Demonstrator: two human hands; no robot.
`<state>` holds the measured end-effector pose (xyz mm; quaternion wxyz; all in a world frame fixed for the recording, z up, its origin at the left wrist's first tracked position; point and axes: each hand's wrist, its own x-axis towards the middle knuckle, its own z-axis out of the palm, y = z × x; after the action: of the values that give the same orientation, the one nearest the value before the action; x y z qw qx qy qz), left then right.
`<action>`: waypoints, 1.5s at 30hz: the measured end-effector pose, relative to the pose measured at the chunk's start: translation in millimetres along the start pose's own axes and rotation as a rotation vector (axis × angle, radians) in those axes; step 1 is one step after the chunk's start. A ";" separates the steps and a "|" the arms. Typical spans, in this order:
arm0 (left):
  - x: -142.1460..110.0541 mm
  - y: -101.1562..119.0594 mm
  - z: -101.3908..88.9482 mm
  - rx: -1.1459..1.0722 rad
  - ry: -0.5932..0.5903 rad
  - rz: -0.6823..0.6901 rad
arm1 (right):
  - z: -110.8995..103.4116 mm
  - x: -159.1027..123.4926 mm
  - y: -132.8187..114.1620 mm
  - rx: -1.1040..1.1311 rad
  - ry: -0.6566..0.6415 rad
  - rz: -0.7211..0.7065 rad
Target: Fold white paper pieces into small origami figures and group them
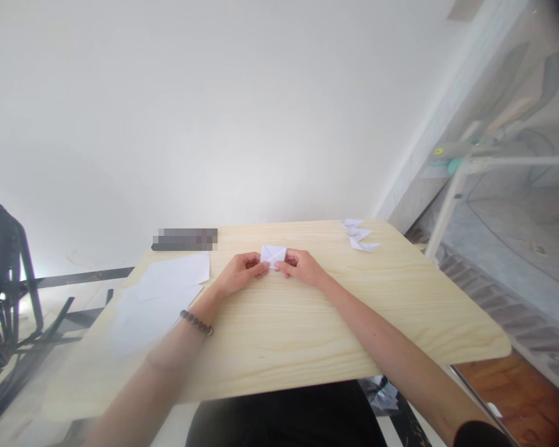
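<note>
A small folded piece of white paper (273, 254) with crease lines stands just above the light wooden table (307, 329), near its far middle. My left hand (240, 274) pinches its lower left edge with closed fingers; a dark bead bracelet circles that wrist. My right hand (300, 267) pinches the lower right edge the same way. Both forearms reach in from the near edge of the table.
Several white paper sheets (161, 288) lie on the table's left side. A few folded paper shapes (359, 236) sit at the far right corner. A dark flat object (185, 239) lies at the far edge. A black rack (2, 279) stands at left, a white frame (451, 198) at right.
</note>
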<state>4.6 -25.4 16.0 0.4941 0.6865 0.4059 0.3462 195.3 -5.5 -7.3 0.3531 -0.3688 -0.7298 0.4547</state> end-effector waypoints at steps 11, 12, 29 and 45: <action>0.6 -3.2 -1.6 0.014 0.030 -0.024 | 0.0 -0.9 -1.4 0.002 -0.029 0.001; 0.7 -3.1 -0.8 0.011 0.037 -0.020 | 0.0 -0.8 -1.2 0.004 -0.022 0.003; 1.0 -0.7 1.8 -0.015 0.088 -0.060 | -1.2 -4.8 -8.9 -0.124 -0.076 -0.035; 2.6 -4.9 1.3 -0.032 0.100 -0.016 | -1.7 -2.5 -4.3 -0.111 0.073 -0.014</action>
<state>5.8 -22.7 11.2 0.4869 0.6572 0.4301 0.3822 197.0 -8.3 -3.3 0.3616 -0.3990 -0.7431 0.3972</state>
